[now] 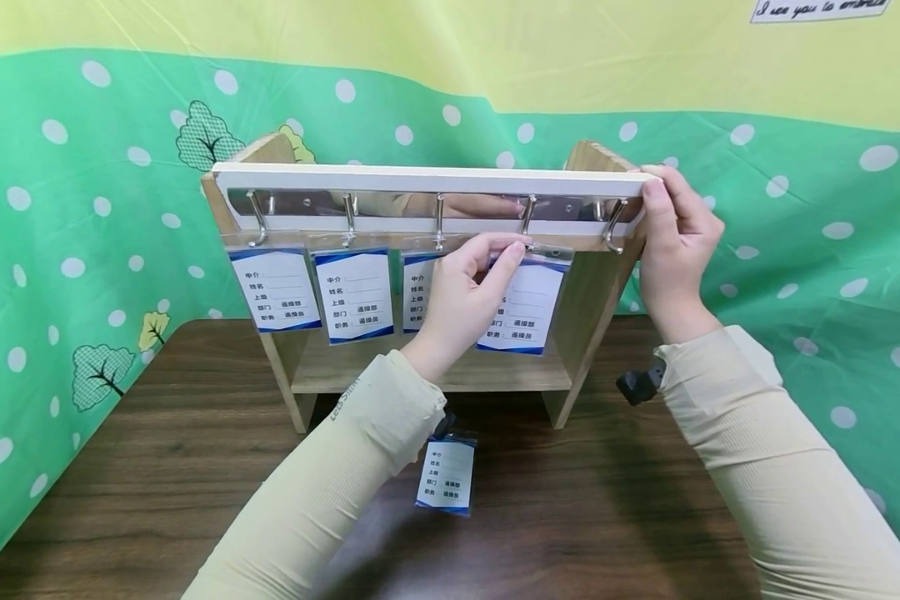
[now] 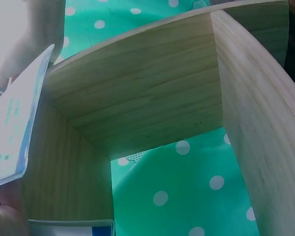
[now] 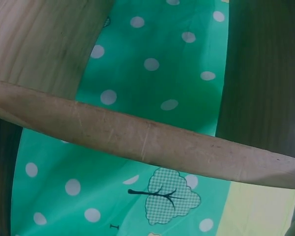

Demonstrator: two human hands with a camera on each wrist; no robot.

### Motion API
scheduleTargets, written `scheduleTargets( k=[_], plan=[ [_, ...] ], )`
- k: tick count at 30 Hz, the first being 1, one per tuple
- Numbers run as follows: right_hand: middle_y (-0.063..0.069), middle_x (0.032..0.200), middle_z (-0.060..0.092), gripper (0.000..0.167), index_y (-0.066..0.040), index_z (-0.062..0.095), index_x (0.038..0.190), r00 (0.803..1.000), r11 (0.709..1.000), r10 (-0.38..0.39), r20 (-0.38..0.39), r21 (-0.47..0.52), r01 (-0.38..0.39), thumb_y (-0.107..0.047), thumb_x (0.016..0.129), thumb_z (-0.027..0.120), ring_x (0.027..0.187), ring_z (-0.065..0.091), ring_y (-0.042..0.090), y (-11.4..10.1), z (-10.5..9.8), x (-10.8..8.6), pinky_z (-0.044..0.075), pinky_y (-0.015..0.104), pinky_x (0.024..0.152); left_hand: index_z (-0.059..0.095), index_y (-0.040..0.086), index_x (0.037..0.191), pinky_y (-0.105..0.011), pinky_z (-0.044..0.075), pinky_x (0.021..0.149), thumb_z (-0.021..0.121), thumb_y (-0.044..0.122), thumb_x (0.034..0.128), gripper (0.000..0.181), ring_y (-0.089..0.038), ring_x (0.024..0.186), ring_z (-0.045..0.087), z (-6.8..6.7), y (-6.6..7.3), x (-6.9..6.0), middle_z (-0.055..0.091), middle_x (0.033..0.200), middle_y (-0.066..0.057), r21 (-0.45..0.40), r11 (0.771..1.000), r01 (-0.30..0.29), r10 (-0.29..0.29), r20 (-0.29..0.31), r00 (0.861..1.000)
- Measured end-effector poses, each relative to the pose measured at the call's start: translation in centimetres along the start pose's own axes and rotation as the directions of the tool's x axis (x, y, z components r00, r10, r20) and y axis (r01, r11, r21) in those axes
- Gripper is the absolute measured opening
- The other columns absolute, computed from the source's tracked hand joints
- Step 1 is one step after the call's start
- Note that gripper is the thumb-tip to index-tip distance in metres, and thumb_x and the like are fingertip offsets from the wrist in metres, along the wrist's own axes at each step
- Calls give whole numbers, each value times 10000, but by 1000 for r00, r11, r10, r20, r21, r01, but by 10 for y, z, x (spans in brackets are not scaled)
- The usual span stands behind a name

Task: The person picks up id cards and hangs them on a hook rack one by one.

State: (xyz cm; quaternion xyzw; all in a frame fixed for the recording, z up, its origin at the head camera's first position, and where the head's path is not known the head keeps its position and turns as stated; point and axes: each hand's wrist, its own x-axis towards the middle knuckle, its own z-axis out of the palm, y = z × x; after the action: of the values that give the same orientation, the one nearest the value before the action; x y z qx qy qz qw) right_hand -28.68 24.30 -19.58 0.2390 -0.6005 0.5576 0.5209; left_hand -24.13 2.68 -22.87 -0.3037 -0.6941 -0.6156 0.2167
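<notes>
In the head view my left hand (image 1: 461, 300) pinches the top edge of a badge holder (image 1: 528, 308) at the fourth hook (image 1: 528, 215) of the metal rail. My right hand (image 1: 675, 242) grips the right end of the white bar (image 1: 435, 179), thumb on its front. Three more badges hang along the rail: one at the far left (image 1: 276, 292), a second (image 1: 354, 296), and a third (image 1: 416, 287) partly behind my left hand. No badge hangs on the rightmost hook (image 1: 615, 225). In the left wrist view a badge (image 2: 12, 123) stands tilted beside my fingers.
Another badge (image 1: 447, 475) lies on the dark wooden table (image 1: 555, 517), in front of the wooden stand (image 1: 427, 381). A green and yellow cloth (image 1: 37, 250) with white dots hangs behind. The stand's side panel (image 1: 600, 308) rises near my right wrist.
</notes>
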Motion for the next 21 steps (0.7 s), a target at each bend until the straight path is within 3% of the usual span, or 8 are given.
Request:
scheduleTargets(
  k=[6,13,16,21],
  plan=[
    [-65,887,732,233,30,750,1019,1000,1000,2,4,-6,-2,-95,936,571,782,566,102,0,-1,0,413,212,718,658,60,1213,-196,445,574,516,176,1037,255,-110,711,637,3,-3,0,750,1051,-99,-13,1000,21,-21,-3,1000],
    [-79,865,722,226,36,749,1010,1000,1000,10,-8,-2,-10,-89,934,577,760,551,91,2,-1,-2,402,206,701,644,80,1256,-202,394,550,498,181,1045,276,-118,699,610,6,-9,-1,738,1104,-89,-23,998,50,-50,-14,999],
    [-89,847,717,235,67,734,1012,1000,1000,2,-4,9,-2,-80,931,570,735,540,88,2,0,-2,399,201,684,642,78,1257,-199,399,559,502,176,1043,274,-117,735,631,5,-9,-1,732,1147,-83,-17,999,38,-38,-20,999],
    [-116,796,688,252,59,732,1015,1000,1000,-9,-5,-1,9,-96,930,551,694,506,74,1,0,0,367,189,640,623,66,1256,-205,383,549,517,167,1034,266,-130,657,583,6,-11,1,740,1092,-107,-3,1000,-13,13,-38,999]
  ],
)
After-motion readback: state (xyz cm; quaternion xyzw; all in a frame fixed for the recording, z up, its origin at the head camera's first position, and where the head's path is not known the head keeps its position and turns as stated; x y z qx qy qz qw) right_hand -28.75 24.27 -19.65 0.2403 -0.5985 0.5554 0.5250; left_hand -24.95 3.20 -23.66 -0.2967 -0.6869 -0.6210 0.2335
